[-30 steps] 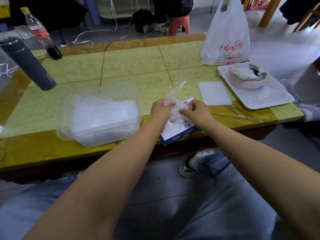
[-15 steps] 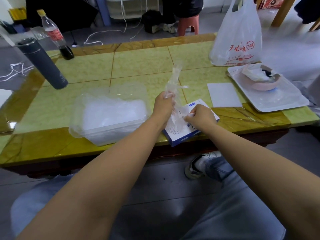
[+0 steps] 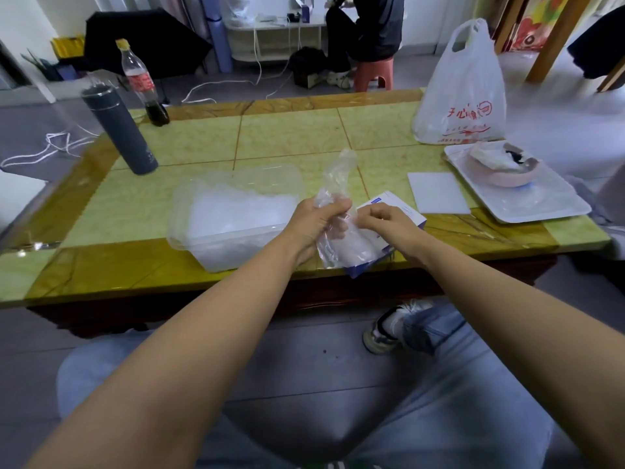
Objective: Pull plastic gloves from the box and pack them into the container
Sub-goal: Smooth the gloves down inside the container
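Note:
A clear plastic glove [image 3: 338, 177] sticks up out of my left hand [image 3: 316, 220], which is shut around its middle; its lower part hangs over the glove box. The white and blue glove box [image 3: 404, 209] lies at the table's near edge, partly hidden by the glove and by my right hand [image 3: 385, 221]. My right hand pinches the glove's lower part just above the box. To the left stands the clear plastic container [image 3: 189, 211], holding a heap of clear gloves.
A grey flask [image 3: 118, 130] and a cola bottle [image 3: 142, 82] stand at the table's back left. A white plastic bag [image 3: 463, 96], a white tray [image 3: 548, 204] with a pink bowl and a white card [image 3: 438, 192] are at the right. A person sits beyond the table.
The glove has come further out of the box and my left hand has lifted slightly with it. My right hand has risen off the box to pinch the glove. The camera has tilted up.

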A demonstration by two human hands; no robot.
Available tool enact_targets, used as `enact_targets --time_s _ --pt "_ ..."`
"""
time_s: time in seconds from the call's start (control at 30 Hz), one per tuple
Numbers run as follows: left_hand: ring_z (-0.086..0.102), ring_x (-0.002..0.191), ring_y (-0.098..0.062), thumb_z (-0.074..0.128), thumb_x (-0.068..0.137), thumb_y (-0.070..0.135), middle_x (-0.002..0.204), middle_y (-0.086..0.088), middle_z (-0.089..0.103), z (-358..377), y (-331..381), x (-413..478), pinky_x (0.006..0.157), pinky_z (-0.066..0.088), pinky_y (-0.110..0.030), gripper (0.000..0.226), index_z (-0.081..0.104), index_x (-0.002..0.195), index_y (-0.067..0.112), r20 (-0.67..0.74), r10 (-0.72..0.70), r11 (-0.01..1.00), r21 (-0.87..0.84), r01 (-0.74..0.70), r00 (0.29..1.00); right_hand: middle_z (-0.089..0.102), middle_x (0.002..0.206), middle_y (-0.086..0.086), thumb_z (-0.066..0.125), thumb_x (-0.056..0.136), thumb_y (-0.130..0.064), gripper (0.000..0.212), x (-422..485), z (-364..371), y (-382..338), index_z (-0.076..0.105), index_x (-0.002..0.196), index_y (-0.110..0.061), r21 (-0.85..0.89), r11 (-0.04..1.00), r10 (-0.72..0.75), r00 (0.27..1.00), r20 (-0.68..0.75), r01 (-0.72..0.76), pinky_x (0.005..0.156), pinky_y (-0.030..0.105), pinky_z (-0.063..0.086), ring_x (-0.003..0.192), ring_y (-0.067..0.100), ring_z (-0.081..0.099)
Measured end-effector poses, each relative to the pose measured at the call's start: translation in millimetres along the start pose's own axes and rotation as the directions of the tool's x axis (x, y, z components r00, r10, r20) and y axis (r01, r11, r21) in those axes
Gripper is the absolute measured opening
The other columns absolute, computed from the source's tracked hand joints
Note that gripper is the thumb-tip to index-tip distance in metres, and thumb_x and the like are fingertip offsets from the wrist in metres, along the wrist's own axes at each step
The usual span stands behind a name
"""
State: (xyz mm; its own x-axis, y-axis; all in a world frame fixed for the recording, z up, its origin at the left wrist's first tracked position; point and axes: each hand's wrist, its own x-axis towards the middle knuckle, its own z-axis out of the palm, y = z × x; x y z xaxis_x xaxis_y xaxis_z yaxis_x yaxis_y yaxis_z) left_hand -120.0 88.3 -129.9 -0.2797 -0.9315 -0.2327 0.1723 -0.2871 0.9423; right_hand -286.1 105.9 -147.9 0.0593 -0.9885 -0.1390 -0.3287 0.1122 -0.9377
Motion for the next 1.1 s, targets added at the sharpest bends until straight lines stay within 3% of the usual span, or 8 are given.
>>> enact_targets --time_s 0.23,0.37,0.47,0.57,0.67,0.8,0.9,1.1 --pt "0.067 0.077 -0.022 0.072 0.084 0.009 0.087 -0.011 0.071 -35 -15 -17 0.077 0.056 -0.034 0.010 0.066 0.092 0.008 -0.089 -0.060 0.971 0.227 0.079 0.994 0.066 0.073 0.004 0.058 0.087 -0.013 0.015 -10 16 2 0.053 0.072 -0.014 0.069 0.998 -0.007 0.997 -0.074 0.012 0.070 0.025 0.045 0.074 0.014 0.063" --pt "0.067 0.069 -0.015 0.068 0.088 0.016 0.083 -0.006 0.070 -40 -22 -28 0.057 0.053 -0.025 0.012 0.066 0.096 0.006 -0.096 -0.057 0.951 0.296 0.083 0.994 0.064 0.080 0.005 0.066 0.089 -0.031 0.020 -8 21 3 0.060 0.085 -0.013 0.404 0.909 0.192 0.962 -0.195 -0.099 0.067 0.026 0.050 0.075 0.020 0.061" --pt "0.068 0.074 -0.015 0.066 0.090 0.015 0.094 -0.008 0.070 -38 -20 -29 0.075 0.054 -0.033 0.014 0.065 0.101 0.006 -0.186 0.030 0.969 0.247 0.017 0.982 0.065 0.104 0.008 0.065 0.076 -0.066 0.062 -11 22 0 0.060 0.106 -0.012 0.474 0.827 0.352 0.936 -0.018 -0.302 0.076 0.035 0.053 0.095 0.026 0.063" --pt "0.067 0.059 -0.016 0.057 0.094 0.006 0.085 -0.009 0.070 -30 -11 -29 0.073 0.055 -0.039 0.008 0.064 0.098 0.007 -0.239 0.143 0.988 0.091 -0.124 0.961 0.067 0.109 0.013 0.061 0.055 -0.077 0.097 -22 16 -4 0.053 0.121 -0.007 0.368 0.789 0.437 0.871 0.224 -0.491 0.072 0.035 0.057 0.096 0.025 0.068" --pt "0.066 0.055 -0.017 0.051 0.095 -0.001 0.087 -0.013 0.067 -26 -2 -32 0.060 0.058 -0.028 0.012 0.056 0.106 0.001 -0.215 0.218 0.975 -0.003 -0.224 0.952 0.069 0.107 0.011 0.065 0.068 -0.061 0.069 -30 12 -11 0.060 0.113 -0.009 0.389 0.782 0.344 0.858 0.383 -0.487 0.079 0.032 0.058 0.096 0.021 0.069" --pt "0.069 0.063 -0.017 0.051 0.096 -0.001 0.090 -0.012 0.070 -26 2 -37 0.065 0.057 -0.028 0.010 0.055 0.099 0.007 -0.149 0.181 0.982 -0.028 -0.188 0.972 0.070 0.092 0.003 0.061 0.093 -0.017 0.007 -18 23 -24 0.064 0.097 -0.011 0.588 0.763 0.205 0.963 0.174 -0.269 0.058 0.022 0.056 0.079 0.012 0.066" --pt "0.069 0.067 -0.014 0.050 0.095 -0.003 0.087 -0.009 0.071 -42 15 -40 0.062 0.058 -0.024 0.013 0.056 0.096 0.009 -0.226 0.189 0.974 -0.081 -0.212 0.956 0.070 0.071 0.001 0.061 0.092 -0.005 0.002 -2 31 -39 0.062 0.093 -0.006 0.640 0.753 0.194 0.981 0.005 -0.152 0.053 0.021 0.054 0.067 0.011 0.065" --pt "0.068 0.078 -0.027 0.054 0.095 0.014 0.095 -0.015 0.069 -112 51 -46 0.072 0.060 -0.033 0.007 0.058 0.094 0.008 -0.464 0.147 0.966 -0.122 -0.227 0.874 0.062 0.077 0.003 0.060 0.090 0.000 0.019 30 60 -70 0.057 0.105 -0.011 0.567 0.823 0.113 0.987 -0.116 -0.028 0.060 0.022 0.051 0.065 0.011 0.057"
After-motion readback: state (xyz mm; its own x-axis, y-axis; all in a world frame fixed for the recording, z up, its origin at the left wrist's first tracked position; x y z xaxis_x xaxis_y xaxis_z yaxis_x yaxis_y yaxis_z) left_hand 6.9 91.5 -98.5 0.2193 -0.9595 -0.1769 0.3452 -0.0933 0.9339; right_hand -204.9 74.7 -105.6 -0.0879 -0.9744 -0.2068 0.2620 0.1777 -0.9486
